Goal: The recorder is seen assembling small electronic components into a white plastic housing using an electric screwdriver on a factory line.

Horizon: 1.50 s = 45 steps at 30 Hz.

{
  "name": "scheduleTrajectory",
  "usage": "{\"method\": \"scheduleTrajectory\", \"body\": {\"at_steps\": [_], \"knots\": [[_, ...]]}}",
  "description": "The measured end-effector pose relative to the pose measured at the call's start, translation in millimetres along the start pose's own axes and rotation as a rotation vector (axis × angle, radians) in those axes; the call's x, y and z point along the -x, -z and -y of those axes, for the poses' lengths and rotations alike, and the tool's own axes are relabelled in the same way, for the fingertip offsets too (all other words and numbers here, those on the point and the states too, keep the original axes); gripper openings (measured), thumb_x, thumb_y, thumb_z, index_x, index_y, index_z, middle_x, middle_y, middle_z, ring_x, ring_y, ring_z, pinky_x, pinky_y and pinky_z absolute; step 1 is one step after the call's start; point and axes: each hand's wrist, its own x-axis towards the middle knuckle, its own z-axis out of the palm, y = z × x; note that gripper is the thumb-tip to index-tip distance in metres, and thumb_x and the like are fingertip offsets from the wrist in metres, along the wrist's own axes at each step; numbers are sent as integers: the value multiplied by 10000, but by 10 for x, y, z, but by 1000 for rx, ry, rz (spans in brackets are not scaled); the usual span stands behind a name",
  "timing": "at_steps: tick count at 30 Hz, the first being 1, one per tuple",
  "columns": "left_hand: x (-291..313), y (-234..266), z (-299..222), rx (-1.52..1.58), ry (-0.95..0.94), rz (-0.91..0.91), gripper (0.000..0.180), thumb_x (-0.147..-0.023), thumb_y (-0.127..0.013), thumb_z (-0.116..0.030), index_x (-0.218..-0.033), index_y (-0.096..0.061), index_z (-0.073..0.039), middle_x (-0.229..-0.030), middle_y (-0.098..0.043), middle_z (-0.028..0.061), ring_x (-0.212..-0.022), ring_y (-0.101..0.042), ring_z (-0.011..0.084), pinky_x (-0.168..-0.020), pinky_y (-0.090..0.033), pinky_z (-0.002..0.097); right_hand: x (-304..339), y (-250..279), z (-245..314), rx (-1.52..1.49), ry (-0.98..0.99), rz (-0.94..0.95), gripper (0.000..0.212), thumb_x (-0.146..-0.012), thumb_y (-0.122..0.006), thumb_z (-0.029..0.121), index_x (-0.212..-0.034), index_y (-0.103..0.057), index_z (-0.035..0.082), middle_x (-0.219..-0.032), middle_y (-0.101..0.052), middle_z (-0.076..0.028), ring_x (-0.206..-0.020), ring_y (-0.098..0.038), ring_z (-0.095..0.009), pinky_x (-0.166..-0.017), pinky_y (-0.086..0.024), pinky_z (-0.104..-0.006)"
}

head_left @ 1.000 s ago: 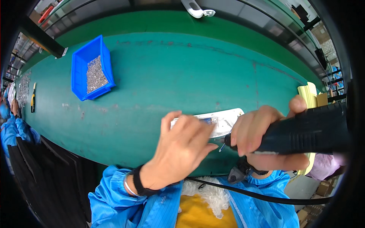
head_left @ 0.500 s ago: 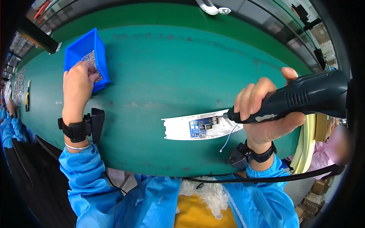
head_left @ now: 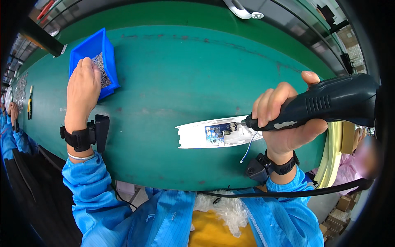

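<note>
Left hand (head_left: 83, 88) stretched far out toward 10 o'clock, blue sleeve and black wrist strap along the forearm, palm down over the blue plastic parts bin (head_left: 88, 51). Right hand (head_left: 284, 117) raised at 3 o'clock, wrist bent, black strap and a small black box at the wrist.

Surface: long green tabletop (head_left: 185, 70), scuffed, its edges bowed by the lens. White curved handle (head_left: 243, 9) beyond the far edge at 12 o'clock. Another person in a blue sleeve at the far 9 o'clock edge; a pink sleeve at 3 o'clock.

Left fingers curled down into the bin, tips touching the small grey metal screws (head_left: 103, 70) heaped inside; whether any are pinched, cannot tell. Right fingers clenched round the black electric screwdriver (head_left: 325, 103), thumb on top; its tip meets the long white plastic housing (head_left: 197, 138) lying at centre, with a blue circuit board (head_left: 216, 132) in it and a thin blue-white wire (head_left: 249, 144) trailing off toward 5 o'clock.
</note>
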Motion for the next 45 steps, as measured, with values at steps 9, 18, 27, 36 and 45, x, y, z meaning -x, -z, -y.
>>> {"method": "scheduleTrajectory", "body": {"at_steps": [9, 18, 27, 36, 45], "knots": [[-50, 502, -197, 648, 366, 390, 148, -832, -500, -86, -743, -503, 32, -627, -501, 78, -553, -505, 112, -513, -399, 261, -26, -41, 14, 16, -1, -18, 785, -742, -355, 705, -1255, -241, 121, -576, -416, -26, -426, -428, -126, -422, -391, -277], [535, 722, -1438, 967, -11, 499, 79, -761, -567, -34, -779, -494, -7, -739, -519, 105, -643, -539, 216, -557, -414, 273, -17, -10, 0, 15, -16, -23, 799, -738, -353, 709, -1256, -234, 113, -582, -419, -26, -432, -428, -123, -424, -389, -274], [788, 535, -1739, 692, -285, 110, 150, -672, -604, -54, -815, -567, -31, -866, -614, 89, -747, -578, 196, -666, -388, 315, -15, -38, 10, 25, -20, -30, 808, -735, -355, 710, -1257, -232, 105, -569, -414, -24, -420, -418, -119, -420, -386, -262], [813, 485, -1788, 445, -315, 196, 230, -687, -582, -81, -910, -614, -35, -1010, -599, 73, -908, -579, 195, -748, -414, 330, -3, -53, 12, 102, -40, -19, 848, -720, -368, 719, -1284, -190, 110, -565, -414, -22, -420, -418, -118, -417, -386, -262], [863, 448, -1807, 595, -268, 253, 229, -700, -540, -34, -914, -609, 12, -1021, -591, 102, -858, -613, 205, -932, -367, 428, 0, -83, 24, 168, -65, 41, 739, -727, -441, 669, -1192, -252, 127, -573, -431, -20, -425, -432, -117, -419, -391, -248]]}}
